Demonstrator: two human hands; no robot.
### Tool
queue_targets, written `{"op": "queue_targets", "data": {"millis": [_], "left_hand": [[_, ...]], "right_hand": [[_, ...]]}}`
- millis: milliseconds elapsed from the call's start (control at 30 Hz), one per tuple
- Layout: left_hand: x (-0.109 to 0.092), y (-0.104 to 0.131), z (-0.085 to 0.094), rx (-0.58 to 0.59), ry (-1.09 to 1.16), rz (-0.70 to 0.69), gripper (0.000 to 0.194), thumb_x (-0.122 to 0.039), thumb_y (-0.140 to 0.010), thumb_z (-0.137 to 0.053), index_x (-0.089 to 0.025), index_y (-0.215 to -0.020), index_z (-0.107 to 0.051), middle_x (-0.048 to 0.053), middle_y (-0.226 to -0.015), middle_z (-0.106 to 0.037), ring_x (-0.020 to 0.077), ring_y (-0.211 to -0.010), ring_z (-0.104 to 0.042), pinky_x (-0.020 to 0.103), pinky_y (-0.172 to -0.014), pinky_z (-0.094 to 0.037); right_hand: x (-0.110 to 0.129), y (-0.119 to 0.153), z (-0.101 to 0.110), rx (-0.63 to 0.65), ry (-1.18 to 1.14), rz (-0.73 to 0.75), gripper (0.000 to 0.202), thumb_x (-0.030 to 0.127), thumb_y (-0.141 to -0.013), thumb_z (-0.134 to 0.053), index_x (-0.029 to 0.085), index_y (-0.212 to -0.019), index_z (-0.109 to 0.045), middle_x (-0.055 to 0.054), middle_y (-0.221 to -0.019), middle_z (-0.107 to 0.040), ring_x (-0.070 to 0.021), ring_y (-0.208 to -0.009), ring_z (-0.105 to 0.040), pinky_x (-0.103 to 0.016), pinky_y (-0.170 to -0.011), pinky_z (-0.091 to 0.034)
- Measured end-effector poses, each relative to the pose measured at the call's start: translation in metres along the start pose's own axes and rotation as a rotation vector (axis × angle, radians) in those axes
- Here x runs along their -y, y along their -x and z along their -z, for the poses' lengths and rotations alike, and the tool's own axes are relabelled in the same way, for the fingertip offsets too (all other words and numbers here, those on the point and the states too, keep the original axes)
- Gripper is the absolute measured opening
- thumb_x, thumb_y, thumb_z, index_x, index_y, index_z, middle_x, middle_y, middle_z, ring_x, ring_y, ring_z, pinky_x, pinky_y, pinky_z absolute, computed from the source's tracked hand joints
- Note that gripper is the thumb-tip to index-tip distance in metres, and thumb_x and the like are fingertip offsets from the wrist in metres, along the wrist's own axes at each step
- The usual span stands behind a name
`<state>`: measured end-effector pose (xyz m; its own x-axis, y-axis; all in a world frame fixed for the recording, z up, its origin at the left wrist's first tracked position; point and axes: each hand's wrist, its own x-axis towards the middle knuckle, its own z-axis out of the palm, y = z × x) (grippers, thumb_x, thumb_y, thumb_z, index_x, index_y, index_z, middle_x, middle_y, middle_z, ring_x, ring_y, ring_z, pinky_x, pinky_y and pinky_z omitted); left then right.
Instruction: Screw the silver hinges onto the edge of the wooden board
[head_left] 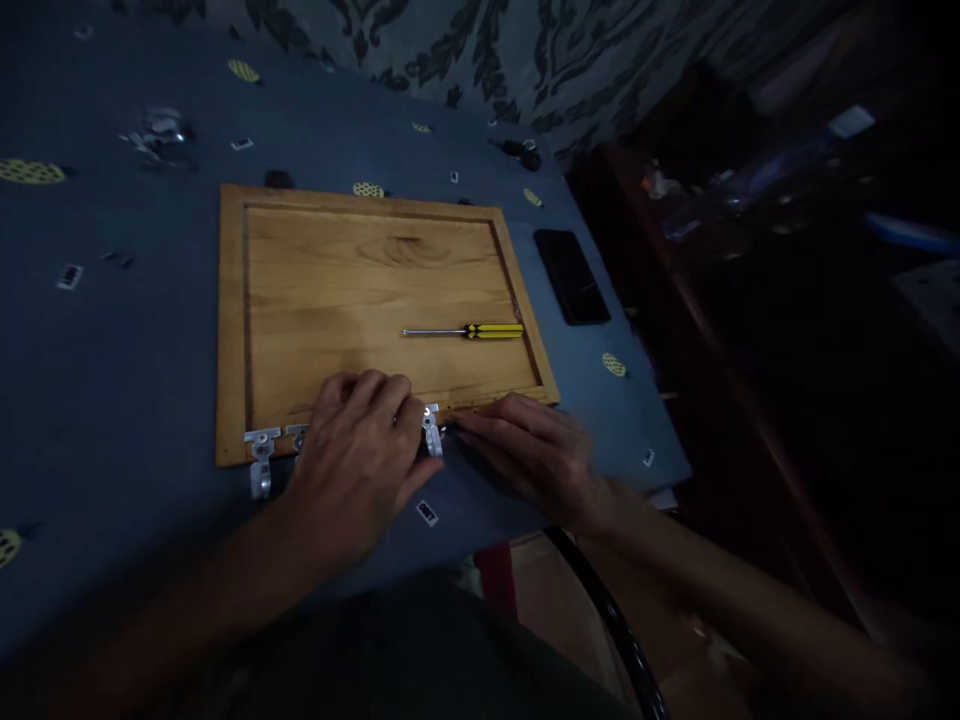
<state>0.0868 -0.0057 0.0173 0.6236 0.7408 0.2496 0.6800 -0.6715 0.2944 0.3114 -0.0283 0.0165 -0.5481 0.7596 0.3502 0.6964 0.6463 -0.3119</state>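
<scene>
A framed wooden cabinet door (pixel 367 270) lies flat, with metal hinges (pixel 261 455) along its near edge. My left hand (pixel 360 450) is curled over that edge and hides part of it. Its thumb reaches beside another hinge (pixel 431 430) to the right. Just right of this hinge, my right hand (pixel 532 450) has its fingers pinched together at the door's edge. Whatever is between those fingertips is too small and dark to name. A screwdriver (pixel 491 331) with a yellow and black handle rests on the door's panel, its shaft pointing left.
The door is on a blue patterned cloth (pixel 142 360). To its right lies a black phone (pixel 572 277). Keys (pixel 523 152) are at the back, and shiny metal pieces (pixel 161 135) sit at the back left. Small screws (pixel 118 258) lie at the left.
</scene>
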Motion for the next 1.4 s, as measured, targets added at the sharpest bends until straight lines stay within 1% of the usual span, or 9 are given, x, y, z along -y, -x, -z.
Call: {"op": "queue_targets", "data": {"millis": [133, 233, 333, 533, 733, 933, 1133, 1267, 1400], "left_hand": [[0.0, 0.0, 0.001, 0.019, -0.026, -0.002, 0.029, -0.036, -0.084, -0.082, -0.013, -0.097, -0.069, 0.006, -0.094, -0.066, 0.0283, -0.093, -0.06, 0.043, -0.084, -0.043], [0.0, 0.0, 0.002, 0.041, -0.037, 0.005, 0.029, -0.035, -0.085, -0.081, -0.013, -0.098, -0.068, 0.007, -0.095, -0.067, 0.0283, -0.094, -0.06, 0.043, -0.085, -0.044], [-0.001, 0.0, 0.003, 0.057, -0.028, 0.01, 0.029, -0.035, -0.085, -0.082, -0.013, -0.099, -0.069, 0.007, -0.096, -0.067, 0.0289, -0.095, -0.061, 0.044, -0.085, -0.044], [0.0, -0.001, 0.003, 0.055, -0.029, 0.003, 0.028, -0.035, -0.086, -0.081, -0.012, -0.098, -0.068, 0.007, -0.095, -0.067, 0.0298, -0.094, -0.061, 0.045, -0.084, -0.044], [0.0, 0.0, 0.002, 0.054, -0.019, -0.004, 0.028, -0.034, -0.087, -0.08, -0.012, -0.099, -0.068, 0.008, -0.096, -0.067, 0.0297, -0.096, -0.061, 0.045, -0.086, -0.045], [0.001, 0.0, 0.004, 0.081, -0.037, 0.004, 0.028, -0.035, -0.088, -0.079, -0.013, -0.1, -0.067, 0.008, -0.099, -0.068, 0.0307, -0.097, -0.061, 0.046, -0.087, -0.045], [0.0, -0.001, 0.004, 0.071, -0.048, 0.002, 0.024, -0.035, -0.09, -0.077, -0.015, -0.099, -0.068, 0.008, -0.098, -0.068, 0.0295, -0.096, -0.061, 0.044, -0.086, -0.045], [0.0, -0.001, 0.002, 0.071, -0.051, 0.002, 0.024, -0.036, -0.091, -0.075, -0.015, -0.098, -0.067, 0.009, -0.099, -0.068, 0.0292, -0.096, -0.061, 0.044, -0.086, -0.045], [0.0, 0.0, 0.003, 0.074, -0.043, 0.002, 0.027, -0.036, -0.089, -0.078, -0.014, -0.099, -0.067, 0.008, -0.097, -0.068, 0.0295, -0.096, -0.061, 0.044, -0.086, -0.045]], "right_hand": [[-0.003, 0.001, -0.011, -0.048, -0.022, 0.035, 0.017, 0.014, -0.099, -0.062, 0.016, -0.114, -0.071, -0.005, -0.087, -0.073, -0.0136, -0.077, -0.067, -0.026, -0.068, -0.056], [-0.005, 0.002, -0.016, -0.061, -0.019, 0.056, 0.012, 0.014, -0.098, -0.063, 0.017, -0.104, -0.073, -0.005, -0.086, -0.073, -0.014, -0.076, -0.067, -0.027, -0.066, -0.054], [-0.005, 0.002, -0.017, -0.069, -0.006, 0.059, 0.016, 0.014, -0.099, -0.059, 0.019, -0.094, -0.073, -0.003, -0.083, -0.073, -0.0137, -0.073, -0.065, -0.027, -0.065, -0.053], [-0.006, 0.004, -0.017, -0.029, 0.004, 0.079, 0.017, 0.012, -0.101, -0.055, 0.017, -0.095, -0.071, -0.005, -0.08, -0.071, -0.0145, -0.07, -0.06, -0.027, -0.063, -0.047], [-0.006, 0.017, -0.013, 0.03, -0.012, 0.083, 0.016, 0.011, -0.1, -0.057, 0.017, -0.089, -0.068, -0.005, -0.08, -0.071, -0.0146, -0.072, -0.063, -0.027, -0.064, -0.048], [0.001, 0.016, -0.017, -0.028, 0.041, -0.031, 0.016, 0.021, -0.102, -0.057, 0.018, -0.095, -0.072, -0.004, -0.079, -0.07, -0.0145, -0.071, -0.064, -0.027, -0.065, -0.051], [0.01, 0.013, -0.025, -0.033, 0.089, -0.142, 0.02, 0.022, -0.102, -0.057, 0.017, -0.093, -0.075, -0.006, -0.082, -0.072, -0.0162, -0.075, -0.066, -0.029, -0.068, -0.052], [0.013, 0.013, -0.027, -0.002, 0.074, -0.196, 0.022, 0.021, -0.103, -0.054, 0.018, -0.097, -0.074, -0.007, -0.087, -0.074, -0.0171, -0.079, -0.068, -0.029, -0.071, -0.053], [0.013, 0.009, -0.02, 0.074, 0.047, -0.195, 0.023, 0.019, -0.103, -0.053, 0.019, -0.092, -0.072, -0.005, -0.084, -0.073, -0.0157, -0.075, -0.067, -0.028, -0.067, -0.051]]}}
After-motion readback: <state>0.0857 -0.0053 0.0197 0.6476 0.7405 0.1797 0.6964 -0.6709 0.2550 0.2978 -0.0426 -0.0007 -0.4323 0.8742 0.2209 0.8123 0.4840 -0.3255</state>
